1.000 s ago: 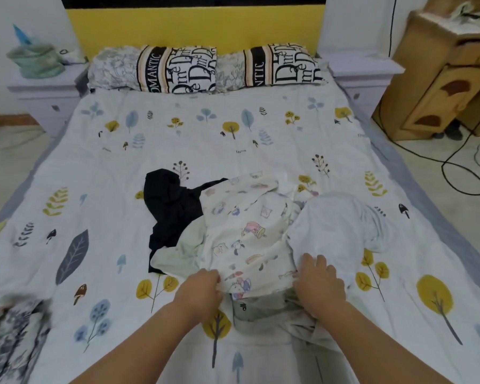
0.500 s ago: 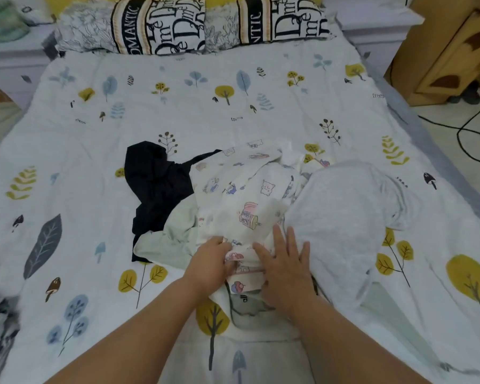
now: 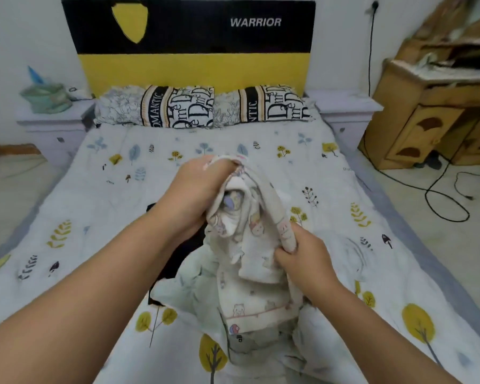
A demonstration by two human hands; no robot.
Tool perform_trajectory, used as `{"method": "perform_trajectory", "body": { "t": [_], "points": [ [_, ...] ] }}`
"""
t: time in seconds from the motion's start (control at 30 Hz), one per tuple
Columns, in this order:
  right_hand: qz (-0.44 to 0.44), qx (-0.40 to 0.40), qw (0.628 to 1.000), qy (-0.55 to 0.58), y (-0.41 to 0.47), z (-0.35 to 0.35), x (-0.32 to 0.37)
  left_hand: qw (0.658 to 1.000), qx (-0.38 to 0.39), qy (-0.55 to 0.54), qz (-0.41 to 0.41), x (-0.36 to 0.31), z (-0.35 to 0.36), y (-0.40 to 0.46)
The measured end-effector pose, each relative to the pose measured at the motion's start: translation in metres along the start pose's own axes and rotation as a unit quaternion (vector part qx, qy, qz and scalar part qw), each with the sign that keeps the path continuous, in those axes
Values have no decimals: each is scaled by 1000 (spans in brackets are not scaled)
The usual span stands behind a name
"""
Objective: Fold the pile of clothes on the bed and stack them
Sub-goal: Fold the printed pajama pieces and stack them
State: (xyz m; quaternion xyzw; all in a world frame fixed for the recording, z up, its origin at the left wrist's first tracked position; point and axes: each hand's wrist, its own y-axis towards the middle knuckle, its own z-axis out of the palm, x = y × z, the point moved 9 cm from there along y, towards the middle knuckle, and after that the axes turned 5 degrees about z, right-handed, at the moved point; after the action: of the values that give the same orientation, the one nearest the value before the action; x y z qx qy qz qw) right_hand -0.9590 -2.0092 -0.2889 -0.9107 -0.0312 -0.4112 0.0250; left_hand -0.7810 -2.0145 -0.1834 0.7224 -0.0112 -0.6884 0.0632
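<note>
Two hands lift a cream cartoon-print garment [image 3: 250,245] above the bed [image 3: 94,206]. The left hand [image 3: 197,189] has its fingers curled round the garment's bunched top edge, held high; the right hand [image 3: 302,261] pinches a fold lower down, fingers closed on the cloth. Under it lie a pale green garment [image 3: 189,289], a black garment [image 3: 189,250] and a white garment [image 3: 341,261]. Two lettered pillows [image 3: 178,106] rest against the black-and-yellow headboard [image 3: 189,31].
</note>
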Motion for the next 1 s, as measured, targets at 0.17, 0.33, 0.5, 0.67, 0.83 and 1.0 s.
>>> {"method": "perform_trajectory", "body": {
  "t": [0.17,0.33,0.5,0.67,0.83,1.0],
  "points": [
    [72,9,995,67,-25,-41,25,995,-16,-29,96,-125,-12,-4],
    [107,-47,967,225,-49,-99,75,989,-95,17,111,-173,-43,-20],
    [140,-30,874,464,-79,-145,118,982,-133,112,71,-175,-71,-48],
    [89,-159,936,302,-97,-222,145,996,-82,-28,30,-211,-77,-76],
    [50,-156,980,114,-117,-225,165,968,-15,-247,27,-289,-47,-103],
    [208,-78,965,142,-169,-143,134,957,31,-286,25,-332,-24,-128]
  ]
}}
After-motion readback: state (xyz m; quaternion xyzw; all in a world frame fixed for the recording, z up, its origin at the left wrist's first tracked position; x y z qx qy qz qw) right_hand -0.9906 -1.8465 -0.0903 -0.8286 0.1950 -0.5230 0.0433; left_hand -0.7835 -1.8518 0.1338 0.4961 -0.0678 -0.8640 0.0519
